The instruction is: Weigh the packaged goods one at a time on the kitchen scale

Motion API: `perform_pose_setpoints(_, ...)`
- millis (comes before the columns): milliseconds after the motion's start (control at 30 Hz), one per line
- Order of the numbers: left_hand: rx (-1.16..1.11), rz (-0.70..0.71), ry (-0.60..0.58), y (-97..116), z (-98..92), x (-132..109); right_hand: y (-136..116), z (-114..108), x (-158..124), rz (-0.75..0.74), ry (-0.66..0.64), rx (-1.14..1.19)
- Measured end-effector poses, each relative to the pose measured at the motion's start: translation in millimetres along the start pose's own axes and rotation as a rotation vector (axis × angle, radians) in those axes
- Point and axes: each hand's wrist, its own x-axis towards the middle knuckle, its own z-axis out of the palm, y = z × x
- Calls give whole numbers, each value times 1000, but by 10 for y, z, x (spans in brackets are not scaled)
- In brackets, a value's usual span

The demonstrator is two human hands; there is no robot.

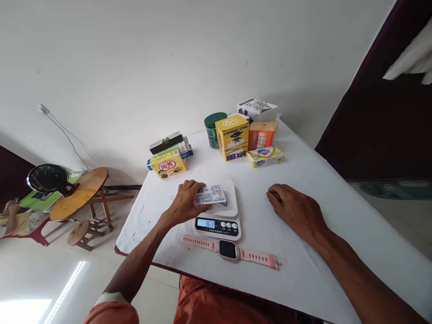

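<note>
A small white box with printed text (211, 194) is gripped at its left end by my left hand (185, 201), over the pan of a white kitchen scale (231, 198). The scale's lit display (205, 223) shows digits that look like 363. Right of the scale, my right hand (297, 208) rests on the white-covered table with its fingers curled; whether anything is inside them is hidden. A pink-strapped smartwatch (228, 250) lies stretched out in front of the scale.
A yellow snack box (168, 166) stands before other boxes at back left. Farther right are a green-lidded tub (212, 130), a yellow box (232, 135), an orange pack (263, 135) and a soap box (266, 156). Another person's arm (12, 218) shows far left.
</note>
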Motion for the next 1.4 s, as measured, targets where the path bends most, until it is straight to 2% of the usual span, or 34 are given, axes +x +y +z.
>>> perform_pose_setpoints(100, 41, -15, 166, -178, -172, 1, -2, -9, 2, -4, -2, 8)
perform_pose_setpoints(233, 196, -161, 366, -637, -656, 203, -9, -7, 6, -8, 7, -7)
perform_pose_setpoints(300, 242, -275, 396, -899, -875, 390, -12, -2, 7, -14, 21, -13)
perform_pose_setpoints(367, 254, -357, 376, -1131, -1006, 583, -12, 4, 7, -21, 37, -20)
perform_pose_setpoints(500, 257, -432, 320, -1416, -1018, 816, -11, 10, 10, -29, 36, -16)
perform_pose_setpoints(667, 310, -429, 337, -1463, -931, 809, -9, 17, 10, -17, 35, -20)
perform_pose_setpoints(1000, 334, -408, 396, -1189, -891, 813, -63, -12, 15, 21, 2, -41)
perform_pose_setpoints(1100, 320, -304, 454, -996, -823, 896, -129, -77, 33, 50, -43, -59)
perform_pose_setpoints(1167, 302, -135, 468, -755, -722, 1030, -179, -123, 47, 84, -82, -80)
perform_pose_setpoints(1233, 267, 77, 415, -410, -559, 1221, -222, -159, 59, 118, -115, -100)
perform_pose_setpoints(1333, 215, 319, 228, 209, -208, 1576, -259, -189, 68, 141, -142, -120)
perform_pose_setpoints(1400, 226, 370, 96, 577, 65, 1833, -268, -199, 71, 145, -160, -127)
